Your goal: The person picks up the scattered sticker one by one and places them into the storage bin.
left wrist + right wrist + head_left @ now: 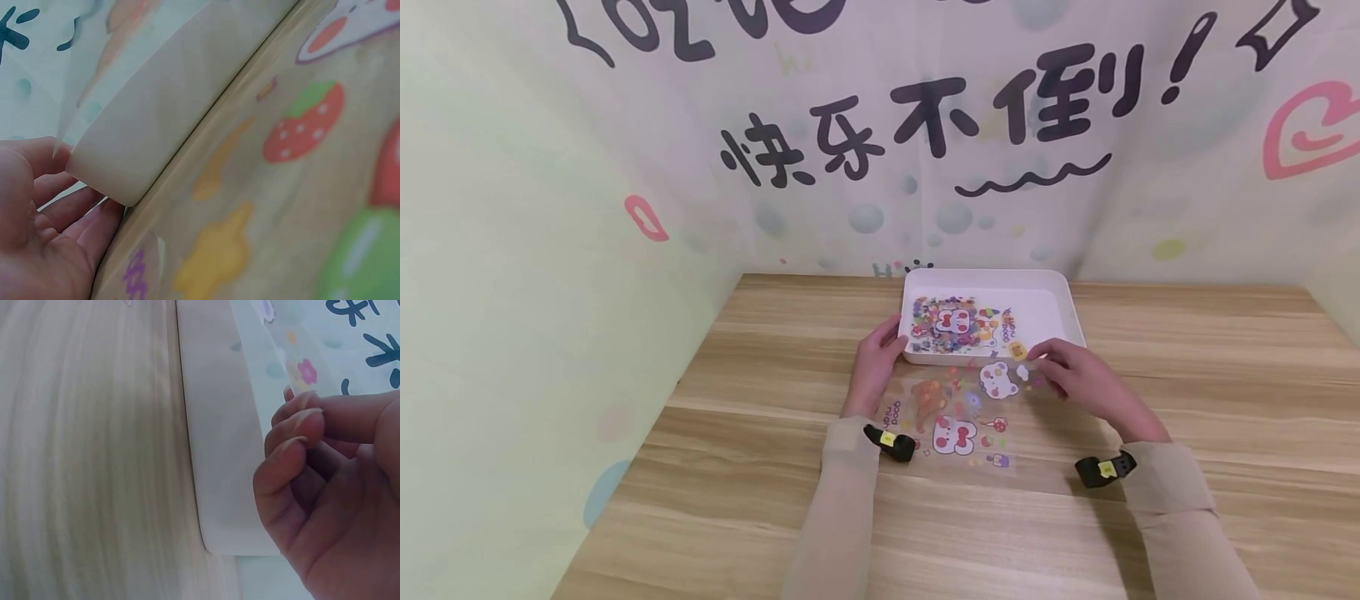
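Observation:
A clear plastic bag (955, 437) printed with a rabbit, a bear and sweets slants up from the table against the front of a white tray (1047, 312). An orange patch (929, 397) shows in its upper left. My left hand (874, 367) is at the tray's front left corner, where fingers curl beside the rim and the film's corner meets the index finger; the thumb is hidden in the left wrist view. By the tray's front right corner, my right hand (1086, 382) pinches the bag's edge, thumb against fingertips; the film (290, 347) stretches upward from them.
Inside the tray, at its left, lies another printed bag (943, 325) with many small colourful pieces. The wooden table (760, 350) extends on both sides. A white printed cloth (865, 225) hangs right behind the tray, and another covers the left side.

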Tool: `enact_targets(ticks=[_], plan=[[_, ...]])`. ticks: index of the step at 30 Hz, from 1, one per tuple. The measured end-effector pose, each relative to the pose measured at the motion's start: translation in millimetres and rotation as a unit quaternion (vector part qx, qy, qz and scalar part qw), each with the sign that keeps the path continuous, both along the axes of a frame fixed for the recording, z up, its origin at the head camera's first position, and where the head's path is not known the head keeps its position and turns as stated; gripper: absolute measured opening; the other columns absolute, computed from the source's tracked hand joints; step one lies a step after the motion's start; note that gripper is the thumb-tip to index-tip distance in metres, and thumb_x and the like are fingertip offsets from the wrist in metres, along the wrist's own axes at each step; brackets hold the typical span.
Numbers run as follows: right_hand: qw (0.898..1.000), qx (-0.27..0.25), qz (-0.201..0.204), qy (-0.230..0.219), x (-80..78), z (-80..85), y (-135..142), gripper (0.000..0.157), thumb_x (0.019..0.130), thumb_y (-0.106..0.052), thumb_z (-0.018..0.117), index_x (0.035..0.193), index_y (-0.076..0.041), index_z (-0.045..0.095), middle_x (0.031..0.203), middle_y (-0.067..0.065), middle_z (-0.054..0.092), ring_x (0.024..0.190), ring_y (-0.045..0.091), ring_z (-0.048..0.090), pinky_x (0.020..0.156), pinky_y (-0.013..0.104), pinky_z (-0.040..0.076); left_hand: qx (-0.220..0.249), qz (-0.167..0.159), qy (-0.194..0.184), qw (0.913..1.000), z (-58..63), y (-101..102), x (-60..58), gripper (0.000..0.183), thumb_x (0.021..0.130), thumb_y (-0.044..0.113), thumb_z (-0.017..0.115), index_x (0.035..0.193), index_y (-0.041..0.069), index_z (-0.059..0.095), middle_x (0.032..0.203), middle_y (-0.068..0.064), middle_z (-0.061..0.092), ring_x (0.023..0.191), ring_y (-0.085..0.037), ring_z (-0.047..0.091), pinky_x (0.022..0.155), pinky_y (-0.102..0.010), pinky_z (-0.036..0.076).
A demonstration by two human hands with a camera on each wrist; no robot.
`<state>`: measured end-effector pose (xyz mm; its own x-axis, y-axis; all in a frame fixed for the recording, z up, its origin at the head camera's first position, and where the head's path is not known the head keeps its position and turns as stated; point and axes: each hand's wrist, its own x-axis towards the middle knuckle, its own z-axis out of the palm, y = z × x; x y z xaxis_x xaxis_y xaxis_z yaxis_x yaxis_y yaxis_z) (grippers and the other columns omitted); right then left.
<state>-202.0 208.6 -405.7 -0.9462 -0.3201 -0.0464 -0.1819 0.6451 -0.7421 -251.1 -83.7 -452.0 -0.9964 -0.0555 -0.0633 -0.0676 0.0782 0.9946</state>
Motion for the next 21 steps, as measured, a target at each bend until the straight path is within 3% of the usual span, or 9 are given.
enact_targets(ticks=[9,21], plan=[[1.0,-0.016,-0.024,-0.008,1.5,6.2,4.9,0.024,0.096,-0.021,0.04,0.11,-0.004,0.05,0.072,0.014,0.05,0.062,0.021,0.048,0.051,0.03,0.043,0.0,-0.002,0.0,1.0,-0.1,-0.2,1.7,0.041,0.09,0.019,0.052,0.13,0.023,0.046,0.129,0.009,0.047,0.116,-0.007,0.044,0.094,-0.024,0.04],[0.998,-0.031,-0.059,0.008,2.5,9.3,6.4,0.026,0.096,-0.019,0.037,0.112,-0.003,0.049,0.075,0.012,0.05,0.069,0.023,0.047,0.053,0.028,0.041,0.004,-0.004,0.002,1.0,-1.0,-0.4,1.1,0.041,0.09,0.019,0.052,0.131,0.023,0.046,0.129,0.009,0.046,0.116,-0.007,0.044,0.094,-0.023,0.04]])
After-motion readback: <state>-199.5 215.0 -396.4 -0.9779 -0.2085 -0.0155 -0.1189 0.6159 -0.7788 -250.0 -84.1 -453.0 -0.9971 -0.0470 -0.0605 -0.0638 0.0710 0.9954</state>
